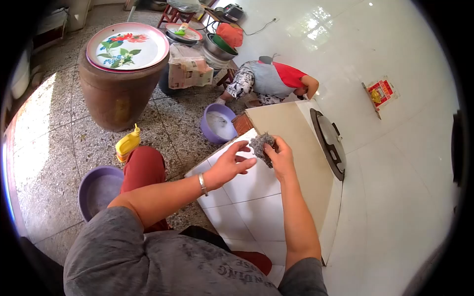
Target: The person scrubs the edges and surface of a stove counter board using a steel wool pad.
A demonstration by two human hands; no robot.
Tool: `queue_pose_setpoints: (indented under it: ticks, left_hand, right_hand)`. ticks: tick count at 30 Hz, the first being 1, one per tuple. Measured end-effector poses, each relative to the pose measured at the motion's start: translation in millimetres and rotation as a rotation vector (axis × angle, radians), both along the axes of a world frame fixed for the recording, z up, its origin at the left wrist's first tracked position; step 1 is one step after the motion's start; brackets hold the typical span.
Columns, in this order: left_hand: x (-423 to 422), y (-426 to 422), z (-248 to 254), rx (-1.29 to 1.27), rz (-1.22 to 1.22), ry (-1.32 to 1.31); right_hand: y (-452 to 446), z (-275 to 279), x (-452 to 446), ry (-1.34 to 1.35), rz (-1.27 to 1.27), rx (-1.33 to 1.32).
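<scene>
A dark grey, fibrous scouring pad (261, 149) is pinched between the thumb and fingers of my right hand (279, 157), over the white tiled side (259, 185) of a low counter. Just left of the pad is my left hand (230, 165), its fingers apart and curved, holding nothing; a silver bracelet is on that wrist. The beige countertop (291, 129) runs beyond my right hand, with a dark-rimmed round lid (328, 143) at its right side.
Beyond the counter a person (274, 79) bends low. Purple basins (206, 129) (98, 190), one with suds, stand on the floor. A yellow bottle (128, 143) is near my knee. A large brown jar (116, 98) bears a floral tray (148, 47).
</scene>
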State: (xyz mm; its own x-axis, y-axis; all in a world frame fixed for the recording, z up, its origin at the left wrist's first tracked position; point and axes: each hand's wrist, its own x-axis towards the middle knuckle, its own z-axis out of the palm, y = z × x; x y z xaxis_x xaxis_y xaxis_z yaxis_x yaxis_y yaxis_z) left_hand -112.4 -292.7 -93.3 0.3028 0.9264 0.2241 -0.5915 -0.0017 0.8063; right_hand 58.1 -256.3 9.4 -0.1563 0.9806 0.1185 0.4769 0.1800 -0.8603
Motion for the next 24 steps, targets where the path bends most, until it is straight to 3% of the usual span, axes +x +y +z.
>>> queue_pose_setpoints:
  ticks: [5, 8, 10, 12, 13, 15, 16, 17, 19, 21, 23, 24]
  left_hand:
    - [-2.2, -4.9, 13.6, -0.132, -0.095, -0.031]
    - [-7.1, 1.7, 4.1, -0.133, -0.292, -0.292]
    - [-8.1, -1.8, 9.0, -0.165, -0.269, -0.335]
    - [-10.9, 3.2, 9.7, -0.197, -0.243, -0.377]
    - [-12.3, 9.3, 6.6, -0.210, -0.178, -0.325]
    - [-15.5, 25.9, 0.1, -0.240, 0.002, -0.264]
    - [-17.2, 42.7, -12.3, -0.239, 0.112, -0.176]
    - [-20.2, 60.2, -24.6, -0.237, 0.221, -0.091]
    - [-28.0, 85.6, -31.8, -0.278, 0.375, -0.089]
    - [-27.7, 111.4, -38.6, -0.321, 0.430, -0.121]
    - [-22.5, 145.7, -59.2, -0.081, 0.717, 0.280]
    - [-24.2, 152.6, -55.5, -0.042, 0.730, 0.349]
  right_hand:
    - [-29.4, -8.9, -11.1, -0.014, 0.128, -0.020]
    - [-28.3, -4.7, -7.1, 0.003, 0.252, -0.089]
    - [-23.0, -0.9, -8.2, 0.021, 0.299, -0.118]
    - [-17.0, 4.1, -11.2, -0.215, 0.305, -0.068]
    - [-16.1, 7.6, -12.3, -0.217, 0.307, -0.068]
    - [-13.2, 16.7, -11.0, -0.608, 0.318, 0.301]
    - [-3.2, 14.2, 3.5, -0.673, 0.324, 0.393]
    - [5.1, 14.4, 18.8, -0.681, 0.323, 0.393]
    - [19.2, 12.4, 43.8, -0.989, 0.255, 0.539]
    - [30.1, -9.4, 61.2, -1.017, 0.223, 0.509]
    - [32.1, -21.4, 66.4, -1.041, 0.191, 0.474]
    - [31.4, -22.8, 61.5, -1.074, 0.185, 0.483]
